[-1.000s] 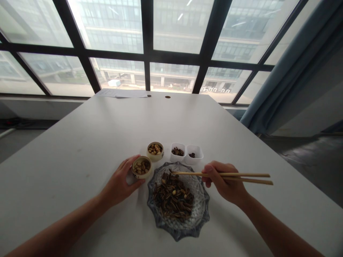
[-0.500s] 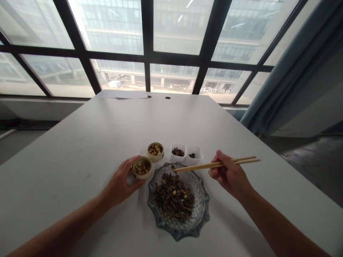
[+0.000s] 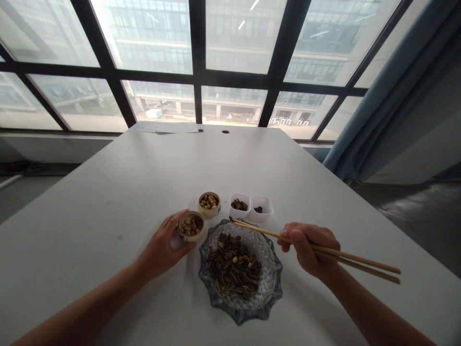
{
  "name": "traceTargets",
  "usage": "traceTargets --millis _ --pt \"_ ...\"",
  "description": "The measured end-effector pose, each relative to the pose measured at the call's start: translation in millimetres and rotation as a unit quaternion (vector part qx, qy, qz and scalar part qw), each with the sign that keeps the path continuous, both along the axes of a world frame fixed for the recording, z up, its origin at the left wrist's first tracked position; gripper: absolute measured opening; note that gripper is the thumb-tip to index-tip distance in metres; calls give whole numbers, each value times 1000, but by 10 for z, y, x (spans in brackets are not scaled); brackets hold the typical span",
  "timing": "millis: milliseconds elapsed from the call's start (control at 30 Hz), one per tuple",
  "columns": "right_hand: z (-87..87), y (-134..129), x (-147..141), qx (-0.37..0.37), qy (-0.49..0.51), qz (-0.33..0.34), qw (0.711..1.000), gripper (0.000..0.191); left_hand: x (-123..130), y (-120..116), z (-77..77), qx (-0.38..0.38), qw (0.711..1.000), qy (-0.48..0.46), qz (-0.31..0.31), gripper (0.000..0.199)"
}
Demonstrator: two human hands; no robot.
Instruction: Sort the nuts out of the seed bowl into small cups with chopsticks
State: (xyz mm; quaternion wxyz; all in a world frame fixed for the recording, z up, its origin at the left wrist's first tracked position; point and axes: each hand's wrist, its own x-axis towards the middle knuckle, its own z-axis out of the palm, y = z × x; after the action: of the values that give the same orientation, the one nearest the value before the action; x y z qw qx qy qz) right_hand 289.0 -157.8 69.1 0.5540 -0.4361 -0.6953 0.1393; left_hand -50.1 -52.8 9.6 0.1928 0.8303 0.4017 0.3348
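Observation:
My right hand (image 3: 309, 245) is closed around a pair of wooden chopsticks (image 3: 356, 261). Their tips meet over the far rim of the scalloped glass bowl (image 3: 270, 293), with a small dark seed (image 3: 231, 219) between them. Dark striped sunflower seeds (image 3: 234, 271) and a few pale nuts fill the bowl's middle. My left hand (image 3: 165, 242) curls its thumb and fingers around a small cream bowl (image 3: 190, 235) of pistachio-like nuts. Just behind it stands another cream bowl (image 3: 209, 211) holding peanut-like pieces.
Beyond the glass bowl are two white square dishes side by side: the left dish (image 3: 239, 214) holds long seeds, the right dish (image 3: 264, 202) a few dark ones. Papers (image 3: 165, 127) lie at the far edge of the white table (image 3: 173, 168), before windows. A blue curtain (image 3: 389, 91) hangs right.
The chopstick tips have risen slightly toward the bowl's far rim, and their rear ends have swung down and to the right. My right hand has turned; the left stays put.

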Motion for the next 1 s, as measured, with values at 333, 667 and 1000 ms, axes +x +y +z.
traceTargets --millis 333,667,1000 --pt "37 135 26 -50 257 -113 958 40 9 5 -5 2 1000 -7 -3 63" --pt "52 150 -27 -25 186 -145 971 40 -3 9 -28 5 1000 -1 -3 64" --pt "39 105 -48 -33 168 -100 980 36 -3 15 -27 10 1000 1 -5 63"
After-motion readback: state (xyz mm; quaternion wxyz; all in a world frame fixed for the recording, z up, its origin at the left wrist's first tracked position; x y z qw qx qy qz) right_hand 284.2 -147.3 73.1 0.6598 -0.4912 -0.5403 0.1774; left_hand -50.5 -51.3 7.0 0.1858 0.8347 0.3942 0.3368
